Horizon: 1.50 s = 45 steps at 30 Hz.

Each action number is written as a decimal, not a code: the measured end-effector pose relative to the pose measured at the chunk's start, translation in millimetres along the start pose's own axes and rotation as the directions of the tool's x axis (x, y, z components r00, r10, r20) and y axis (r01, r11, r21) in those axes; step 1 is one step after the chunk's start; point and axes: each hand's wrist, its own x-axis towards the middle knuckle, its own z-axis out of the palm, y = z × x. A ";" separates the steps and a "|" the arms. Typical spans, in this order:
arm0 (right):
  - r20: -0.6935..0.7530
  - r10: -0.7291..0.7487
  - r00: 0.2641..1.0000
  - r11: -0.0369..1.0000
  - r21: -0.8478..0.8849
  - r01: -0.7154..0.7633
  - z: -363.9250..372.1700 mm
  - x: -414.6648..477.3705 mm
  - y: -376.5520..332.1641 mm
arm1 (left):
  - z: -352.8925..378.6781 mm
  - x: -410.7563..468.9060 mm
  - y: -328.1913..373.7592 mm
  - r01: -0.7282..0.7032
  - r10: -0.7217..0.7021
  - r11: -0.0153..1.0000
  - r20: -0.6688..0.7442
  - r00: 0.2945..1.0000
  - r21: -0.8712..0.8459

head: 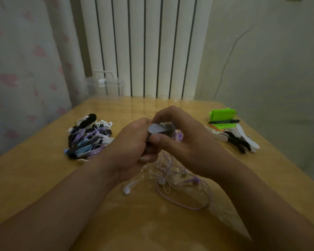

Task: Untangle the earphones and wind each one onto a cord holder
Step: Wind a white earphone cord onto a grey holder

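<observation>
Grey holder (159, 130) gripped by curled fingers (157, 137) of left hand (132, 142) and right hand (187, 142), purple cord (168, 158) trailing to tangled earphones (179, 182) on the tabletop (43, 178). Wound sets (91, 136) lie left, spare holders (237, 138) right. Clear box (107, 86) behind, contents indistinct.

Bare worktop (34, 178) gives passage at lower left and along the far edge. A pile of wound earphones (90, 137) blocks centre-left, spare holders (237, 138) block centre-right, and loose cords (181, 183) sprawl across lower centre.

Head-worn camera looks forward and down; close over left hand (132, 147), right hand (186, 142) and table (43, 178).
</observation>
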 end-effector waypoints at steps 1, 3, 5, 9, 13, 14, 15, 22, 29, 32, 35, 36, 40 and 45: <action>-0.002 0.005 1.000 1.000 -0.021 -0.005 1.8 1.4 2.1 | -0.7 0.2 -0.4 0.022 -0.022 1.000 0.013 1.000 0.010; -0.003 0.026 1.000 0.997 -0.067 -0.026 2.1 1.8 6.7 | -2.0 -0.3 -1.3 0.062 -0.063 0.997 0.010 0.998 0.035; 0.020 0.044 0.999 0.994 -0.097 -0.042 1.9 1.3 8.8 | -2.2 -0.5 -2.3 0.082 -0.080 0.990 -0.024 0.996 0.113; 0.023 0.071 0.997 0.996 -0.058 -0.069 3.0 1.1 8.0 | -3.0 -0.1 -1.6 0.027 0.024 0.907 -0.116 0.993 0.421; 0.030 0.114 0.993 0.991 0.071 -0.116 4.6 1.0 4.5 | -3.1 -0.2 0.0 -0.005 0.105 0.876 -0.182 0.978 0.482; 0.035 0.136 0.990 0.987 0.085 -0.139 5.1 0.8 3.8 | -2.5 -0.4 0.9 -0.010 0.112 0.880 -0.188 0.976 0.474; 0.040 0.155 0.987 0.984 0.087 -0.158 6.8 1.2 2.8 | -3.3 -0.8 1.3 -0.013 0.114 0.888 -0.194 0.974 0.460; 0.052 0.218 0.975 0.972 0.080 -0.221 10.2 2.1 -1.0 | -5.7 4.2 0.7 0.013 0.078 0.941 -0.254 0.964 0.338; 0.156 0.334 0.929 0.903 0.231 -0.363 6.2 3.5 -3.1 | -10.1 5.2 1.6 0.021 0.032 0.954 -0.172 0.985 0.298; 0.230 0.381 0.896 0.737 0.510 -0.444 -0.8 4.3 -1.9 | -16.7 2.9 8.2 0.021 -0.013 0.985 -0.051 0.999 0.170; 0.235 0.411 0.881 0.639 0.615 -0.463 4.5 4.8 -3.1 | -17.1 1.0 9.9 0.022 -0.020 0.991 -0.013 1.000 0.134; 0.226 0.422 0.878 0.632 0.621 -0.463 6.7 5.6 -2.8 | -16.5 0.4 10.1 0.018 -0.016 0.988 -0.017 1.000 0.151; 0.161 0.448 0.879 0.636 0.634 -0.440 8.9 7.8 2.0 | -17.3 -0.9 11.7 0.024 -0.025 0.975 0.000 1.000 0.220; 0.038 0.449 0.893 0.799 0.429 -0.421 15.2 5.8 8.2 | -12.6 -4.5 9.0 0.036 -0.017 0.884 -0.044 0.999 0.465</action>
